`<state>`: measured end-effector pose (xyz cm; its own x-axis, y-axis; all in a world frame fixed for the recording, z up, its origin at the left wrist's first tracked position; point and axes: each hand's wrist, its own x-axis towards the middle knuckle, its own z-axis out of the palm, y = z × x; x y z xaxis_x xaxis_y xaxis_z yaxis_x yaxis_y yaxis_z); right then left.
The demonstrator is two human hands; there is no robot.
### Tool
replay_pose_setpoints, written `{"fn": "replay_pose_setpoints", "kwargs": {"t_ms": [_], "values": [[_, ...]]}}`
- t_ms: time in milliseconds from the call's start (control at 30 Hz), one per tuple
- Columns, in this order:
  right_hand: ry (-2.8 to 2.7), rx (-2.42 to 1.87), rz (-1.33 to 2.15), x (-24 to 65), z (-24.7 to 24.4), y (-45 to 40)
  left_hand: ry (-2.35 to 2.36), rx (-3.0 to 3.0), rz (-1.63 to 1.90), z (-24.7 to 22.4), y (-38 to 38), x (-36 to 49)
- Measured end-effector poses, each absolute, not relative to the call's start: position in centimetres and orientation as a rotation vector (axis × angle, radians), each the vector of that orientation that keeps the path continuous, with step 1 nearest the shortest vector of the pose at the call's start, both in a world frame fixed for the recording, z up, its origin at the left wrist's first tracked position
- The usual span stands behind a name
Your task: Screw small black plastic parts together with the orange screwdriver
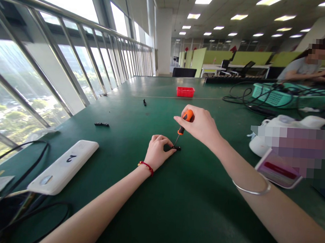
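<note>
My right hand (pixel 202 123) is closed round the orange and black handle of a screwdriver (pixel 188 115). The shaft slants down and its tip meets a small black part (pixel 178 148) lying on the green table. With thumb and fingers, my left hand (pixel 157 150) pinches that black part at its left end and keeps it against the tabletop. Most of the part's left side is hidden by the fingers. Further off lie two other small black pieces, one piece (pixel 101 124) to the left and another piece (pixel 144 102) towards the back.
A red tray (pixel 185 92) stands at the back. To the left are a white power bank (pixel 64 167) and black cables (pixel 36 157). On the right are a teal basket (pixel 274 96) with cables, a white bottle (pixel 257 142) and a phone-like object (pixel 279 169). A person (pixel 300 71) sits beyond.
</note>
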<state>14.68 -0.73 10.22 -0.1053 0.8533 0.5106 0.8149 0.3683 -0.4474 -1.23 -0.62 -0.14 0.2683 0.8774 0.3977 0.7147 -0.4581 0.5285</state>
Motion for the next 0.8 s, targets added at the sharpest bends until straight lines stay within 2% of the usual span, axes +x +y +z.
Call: {"fn": "replay_pose_setpoints", "kwargs": {"t_ms": [167,800], "values": [[-1.791,-1.444,-0.026,15.3,10.5,-0.5,1.48,2.301,0.957,-0.1,-0.6,-1.2],[-1.829,-1.476,0.004,15.5,9.8,0.3,1.486,2.296,0.943,-0.2,-0.6,-1.2]]}}
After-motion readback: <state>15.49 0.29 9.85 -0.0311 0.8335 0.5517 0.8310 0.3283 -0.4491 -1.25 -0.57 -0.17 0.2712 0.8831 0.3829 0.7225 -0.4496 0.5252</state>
